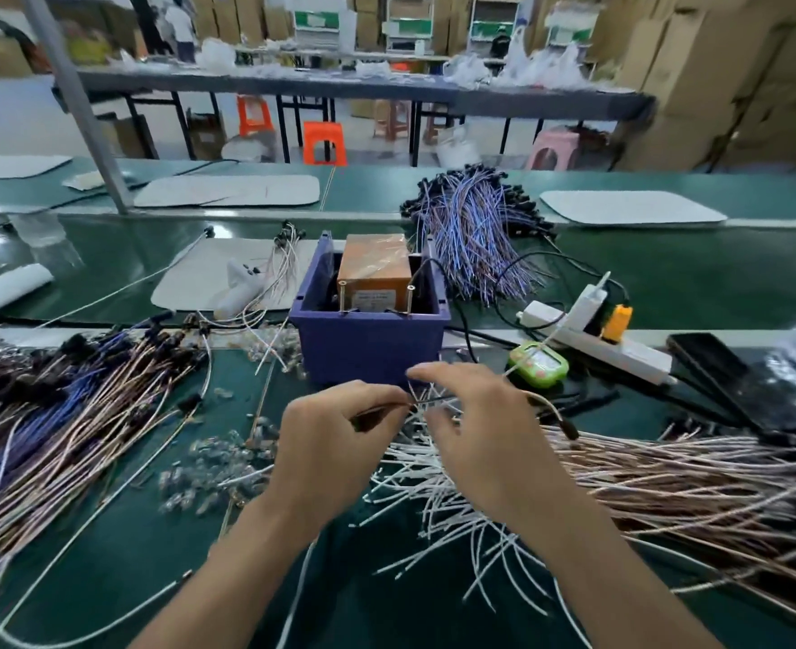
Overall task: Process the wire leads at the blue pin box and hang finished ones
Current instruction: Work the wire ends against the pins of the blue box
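Note:
The blue pin box [369, 341] stands at the middle of the green bench, an orange-brown block [375, 269] and two upright brass pins [409, 299] inside it. Just in front of it, my left hand [335, 442] pinches a thin dark-tipped wire lead [415, 404]. My right hand [473, 423] meets it from the right, fingers curled, pinching the same lead where it arcs away to a dark tip [569, 430]. Below my hands lies a heap of short white leads [438, 498].
Pink and blue leads [59, 414] pile up at left, pink leads [691, 484] at right, a blue-pink bundle [475, 227] behind the box. Clear small parts [213, 466] are scattered at left. A white power strip [593, 339], green device [539, 365] and black tray [733, 381] sit right.

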Demonstrator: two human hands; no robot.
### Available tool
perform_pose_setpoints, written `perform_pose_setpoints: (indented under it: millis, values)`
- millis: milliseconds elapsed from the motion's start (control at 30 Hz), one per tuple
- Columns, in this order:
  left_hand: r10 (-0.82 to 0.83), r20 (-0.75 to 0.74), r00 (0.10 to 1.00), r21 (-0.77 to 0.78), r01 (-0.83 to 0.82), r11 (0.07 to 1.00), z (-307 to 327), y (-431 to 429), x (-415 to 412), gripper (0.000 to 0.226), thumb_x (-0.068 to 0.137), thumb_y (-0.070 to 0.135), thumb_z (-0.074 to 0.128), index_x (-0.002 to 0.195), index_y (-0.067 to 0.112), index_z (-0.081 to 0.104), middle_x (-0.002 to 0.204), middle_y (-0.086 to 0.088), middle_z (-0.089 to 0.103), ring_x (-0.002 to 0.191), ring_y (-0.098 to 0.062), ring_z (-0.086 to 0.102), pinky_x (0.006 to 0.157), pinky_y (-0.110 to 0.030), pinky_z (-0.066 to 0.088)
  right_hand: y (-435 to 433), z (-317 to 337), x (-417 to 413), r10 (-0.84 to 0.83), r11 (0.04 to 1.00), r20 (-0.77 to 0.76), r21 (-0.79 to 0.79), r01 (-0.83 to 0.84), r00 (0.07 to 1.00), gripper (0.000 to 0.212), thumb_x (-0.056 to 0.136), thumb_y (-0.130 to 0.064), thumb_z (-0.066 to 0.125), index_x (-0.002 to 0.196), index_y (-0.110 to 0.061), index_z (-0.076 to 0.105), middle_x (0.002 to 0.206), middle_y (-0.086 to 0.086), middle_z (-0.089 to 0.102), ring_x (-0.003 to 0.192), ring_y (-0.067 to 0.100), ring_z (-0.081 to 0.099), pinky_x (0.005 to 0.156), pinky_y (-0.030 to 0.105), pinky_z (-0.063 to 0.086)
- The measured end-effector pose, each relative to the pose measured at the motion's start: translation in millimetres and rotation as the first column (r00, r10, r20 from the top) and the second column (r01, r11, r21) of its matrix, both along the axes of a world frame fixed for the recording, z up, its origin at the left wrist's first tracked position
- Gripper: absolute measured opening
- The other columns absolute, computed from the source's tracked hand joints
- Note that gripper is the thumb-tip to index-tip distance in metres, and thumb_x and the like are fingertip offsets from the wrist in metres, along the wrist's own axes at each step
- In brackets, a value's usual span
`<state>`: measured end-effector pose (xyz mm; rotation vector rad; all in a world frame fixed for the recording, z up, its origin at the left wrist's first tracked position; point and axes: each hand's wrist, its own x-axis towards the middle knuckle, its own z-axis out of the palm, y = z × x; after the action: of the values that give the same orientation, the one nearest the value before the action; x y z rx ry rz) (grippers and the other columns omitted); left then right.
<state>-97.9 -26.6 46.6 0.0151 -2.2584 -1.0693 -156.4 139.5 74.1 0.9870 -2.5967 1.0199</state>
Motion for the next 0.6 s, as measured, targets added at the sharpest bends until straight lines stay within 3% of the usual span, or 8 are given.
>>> perform_pose_setpoints:
  millis: [100,167,233,300,367,467,600]
  values:
    - [0.024,0.037,0.999,0.037,-0.026,0.999,-9.7,-7.2,5.0,0.031,0.079,0.027,0.077,0.108,0.039,0.074,0.096,0.031,0.073,0.082,0.007,0.071,0.075,-0.014,0.054,-18.3,-13.6,-6.6,0.095,0.992,0.238,-0.102,-0.072,0.967,0.024,0.090,-0.013,0.064,0.104,-0.030,0.075,0.094,-0.015,0.076,0.091,0.002,0.070,0.086,0.025,0.055]
    - [0.016,0.070,0.997,0.023,-0.018,1.000,-12.5,-14.6,6.7,0.034,0.079,0.028,0.080,0.109,0.042,0.074,0.096,0.031,0.074,0.083,0.008,0.071,0.076,-0.018,0.056,-21.6,-22.0,-10.2,0.145,0.970,0.408,-0.236,-0.049,0.902,0.019,0.087,-0.011,0.068,0.094,-0.026,0.079,0.084,-0.012,0.077,0.082,0.004,0.073,0.080,0.030,0.059]
    - [0.016,0.093,0.996,-0.044,-0.012,0.999,-13.9,-20.3,6.1,0.028,0.080,0.027,0.081,0.105,0.038,0.078,0.097,0.027,0.075,0.081,0.008,0.070,0.075,-0.023,0.057,-20.8,-31.2,-12.3,0.149,0.956,0.452,-0.293,-0.011,0.879,0.017,0.085,-0.012,0.071,0.087,-0.026,0.079,0.078,-0.008,0.077,0.077,0.010,0.074,0.077,0.037,0.061]
    - [0.049,0.092,0.995,-0.103,-0.040,0.994,-11.9,-26.3,4.9,0.025,0.080,0.033,0.079,0.104,0.038,0.078,0.099,0.028,0.074,0.078,0.008,0.069,0.073,-0.021,0.055,-19.0,-37.3,-14.2,0.130,0.945,0.454,-0.325,0.028,0.881,0.015,0.086,-0.013,0.073,0.083,-0.027,0.079,0.074,-0.006,0.076,0.072,0.012,0.073,0.071,0.034,0.060]
    - [0.084,0.098,0.992,-0.090,-0.076,0.993,-6.6,-34.2,6.0,0.018,0.078,0.035,0.082,0.095,0.038,0.081,0.094,0.030,0.074,0.076,0.008,0.069,0.072,-0.019,0.054,-16.6,-39.9,-14.2,0.138,0.932,0.471,-0.359,0.046,0.871,0.016,0.088,-0.013,0.073,0.080,-0.026,0.078,0.070,-0.006,0.075,0.063,0.007,0.070,0.059,0.022,0.054]
    - [0.061,0.182,0.981,0.177,-0.094,0.980,6.2,-57.0,9.5,0.027,0.073,0.020,0.091,0.085,0.043,0.083,0.075,0.017,0.077,0.066,0.001,0.071,0.062,-0.017,0.055,-11.7,-38.4,-14.4,0.163,0.914,0.498,-0.402,0.060,0.852,0.019,0.091,-0.013,0.072,0.077,-0.025,0.078,0.066,-0.003,0.073,0.048,0.001,0.057,0.047,0.014,0.041]
    - [-0.071,0.278,0.958,0.344,-0.030,0.938,21.2,-95.9,19.2,0.027,0.068,0.009,0.092,0.082,0.031,0.085,0.070,0.000,0.077,0.056,-0.003,0.066,0.053,-0.012,0.049,-8.2,-39.0,-16.9,0.168,0.892,0.527,-0.441,0.099,0.833,0.020,0.093,-0.016,0.070,0.080,-0.028,0.077,0.068,0.003,0.073,0.047,0.014,0.045,0.043,0.029,0.036]
